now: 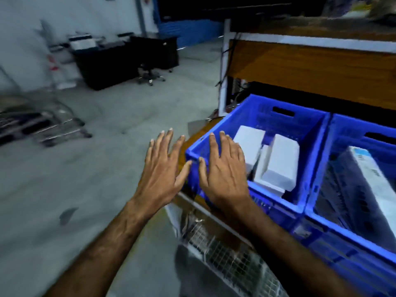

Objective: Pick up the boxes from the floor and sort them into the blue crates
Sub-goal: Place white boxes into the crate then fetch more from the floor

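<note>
With the left hand point(162, 174) and right hand point(222, 174) flat, each grip apart and empty beside the left blue crate point(308, 146), the best course was probably turning back to the floor point(85, 189) for another box.

boxes point(278, 161) in left crate point(304, 159) | second crate point(321, 213) right, touching

A wooden shelf point(205, 127) carries two blue crates side by side. The left crate point(276, 202) sits at the shelf's left end, its near wall along the front edge; the right crate point(342, 228) touches it. Beside the shelf lies the grey concrete floor point(64, 189), bearing a black desk point(111, 63) and an office chair point(150, 76) far back.
</note>
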